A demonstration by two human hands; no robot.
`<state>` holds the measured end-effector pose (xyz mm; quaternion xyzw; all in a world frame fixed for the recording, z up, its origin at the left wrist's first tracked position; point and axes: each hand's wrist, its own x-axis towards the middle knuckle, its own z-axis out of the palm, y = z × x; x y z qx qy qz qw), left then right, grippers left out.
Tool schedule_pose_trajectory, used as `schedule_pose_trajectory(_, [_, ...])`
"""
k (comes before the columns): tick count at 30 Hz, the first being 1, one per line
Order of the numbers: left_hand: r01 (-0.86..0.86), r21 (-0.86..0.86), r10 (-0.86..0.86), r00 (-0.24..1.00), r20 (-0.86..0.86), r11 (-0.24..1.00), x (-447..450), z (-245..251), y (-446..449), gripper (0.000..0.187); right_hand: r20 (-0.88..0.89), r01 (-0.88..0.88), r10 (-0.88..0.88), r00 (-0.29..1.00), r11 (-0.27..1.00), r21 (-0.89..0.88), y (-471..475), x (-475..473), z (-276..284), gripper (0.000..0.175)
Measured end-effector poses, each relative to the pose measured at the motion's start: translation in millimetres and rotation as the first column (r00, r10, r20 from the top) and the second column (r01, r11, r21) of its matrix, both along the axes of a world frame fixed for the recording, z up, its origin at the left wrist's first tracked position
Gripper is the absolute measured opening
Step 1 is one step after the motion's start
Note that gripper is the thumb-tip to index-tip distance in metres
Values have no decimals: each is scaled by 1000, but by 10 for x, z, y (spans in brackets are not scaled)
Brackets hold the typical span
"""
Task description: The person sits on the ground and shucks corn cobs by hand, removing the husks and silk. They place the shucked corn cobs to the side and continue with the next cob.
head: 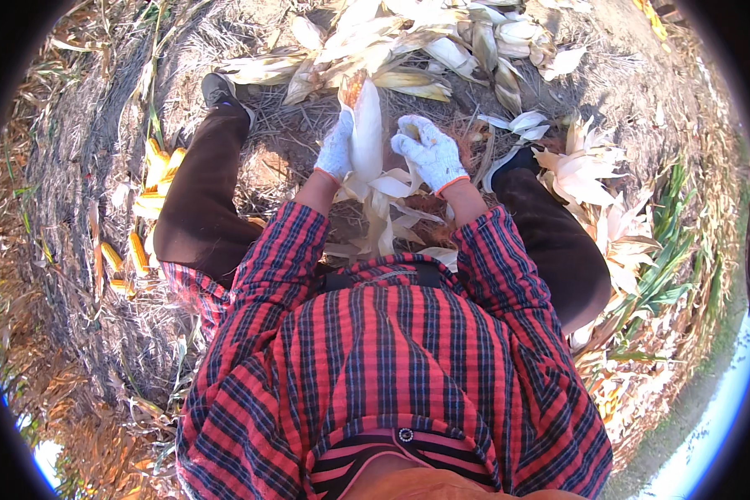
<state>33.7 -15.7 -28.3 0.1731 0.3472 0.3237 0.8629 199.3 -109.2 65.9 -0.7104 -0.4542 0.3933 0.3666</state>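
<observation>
My left hand [336,149], in a white knit work glove with an orange cuff edge, grips an ear of corn [367,128] from its left side. The ear stands tip away from me. Orange kernels show at its tip, while pale husk still wraps the rest. Peeled husk strips [378,215] hang from its base towards my lap. Just right of the ear is my right hand [431,152], gloved alike, with its fingers curled. Something yellowish shows between thumb and fingers, but I cannot tell what it is. A loose husk strip [412,178] lies close below that hand.
Unhusked ears [406,47] lie heaped on the ground ahead. Bare yellow cobs [156,169] are piled outside my left leg, with several more cobs [139,253] nearby. Discarded husks [590,169] and green leaves [662,250] lie beyond my right leg. Dry stubble [75,187] covers the soil.
</observation>
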Motion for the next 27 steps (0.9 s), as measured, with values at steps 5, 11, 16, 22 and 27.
schedule_pose_trajectory(5, [166, 200, -116, 963, -241, 966, 80, -4, -81, 48, 100, -28, 47, 994, 983, -182, -32, -200, -121, 60])
schedule_pose_trajectory(11, [125, 331, 27, 907, -420, 935, 181, 182, -143, 38, -211, 32, -26, 977, 999, 25, -47, -169, -380, 57])
schedule_pose_trajectory(16, [208, 621, 245, 790, -563, 756, 227, 387, -242, 30, -608, 190, -152, 779, 982, -1, -61, -241, -507, 48])
schedule_pose_trajectory(22, [255, 663, 341, 698, -630, 703, 294, 493, -280, 27, -704, 334, -233, 671, 943, 6, -76, -241, -511, 46])
schedule_pose_trajectory(27, [-14, 446, 233, 866, -441, 895, 270, 510, -245, 21, -754, 371, -225, 618, 928, 28, -85, -133, -500, 40])
